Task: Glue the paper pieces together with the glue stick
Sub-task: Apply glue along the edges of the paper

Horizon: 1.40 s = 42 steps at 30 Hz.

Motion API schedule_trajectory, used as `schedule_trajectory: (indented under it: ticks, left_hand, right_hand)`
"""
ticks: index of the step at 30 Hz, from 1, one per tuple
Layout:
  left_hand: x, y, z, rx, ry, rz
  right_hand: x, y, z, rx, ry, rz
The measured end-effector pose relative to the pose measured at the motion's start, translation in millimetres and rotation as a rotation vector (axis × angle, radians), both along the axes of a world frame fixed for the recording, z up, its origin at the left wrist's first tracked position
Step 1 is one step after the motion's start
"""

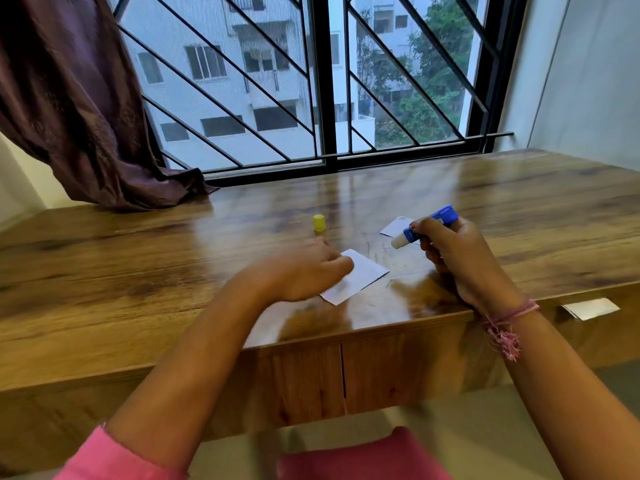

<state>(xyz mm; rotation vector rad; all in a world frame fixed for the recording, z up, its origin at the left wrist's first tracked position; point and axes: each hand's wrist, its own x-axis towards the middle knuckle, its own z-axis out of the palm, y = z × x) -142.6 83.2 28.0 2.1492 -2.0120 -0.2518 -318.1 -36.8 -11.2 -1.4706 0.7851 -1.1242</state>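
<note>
Tabletop (138, 271) of wood runs wide and bare to the left and far right. Near its front edge lies a white paper piece (360, 277), the left hand (304, 271) resting on its left end, blurred, so I cannot tell how its fingers lie. Right hand (453, 251) grips the uncapped glue stick (426, 225) above a second paper piece (396, 226). Yellow cap (319, 223) stands apart, upright.

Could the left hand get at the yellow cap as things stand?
Probably yes: the left hand rests on the near paper piece, and the yellow cap stands upright just beyond it with nothing between.
</note>
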Motion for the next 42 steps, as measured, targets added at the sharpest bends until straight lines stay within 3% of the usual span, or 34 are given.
schedule_trajectory:
  ticks: [4,9,24,32,42]
  left_hand:
    - [33.5,-1.5,3.5,-0.149,0.038,-0.096]
    - [50.6,-5.6,-5.7,-0.129,0.093,-0.295]
    - [49.1,-33.3,-27.9,-0.052,0.199,-0.131]
    - [47.3,-29.2,-41.5,-0.154,0.237,-0.069]
    - [52.5,-28.9,-42.8,-0.156,0.237,-0.161]
  right_hand:
    - [0.4,0.3,0.4,-0.002,0.005,0.01]
    - [0.7,1.2,0.8,-0.019,0.02,0.018]
    - [2.8,-0.7,-1.7,-0.055,0.046,0.034]
    - [6.0,4.5,-2.8,-0.225,0.255,0.006]
    - [5.7,10.6,0.4,-0.356,0.399,0.019]
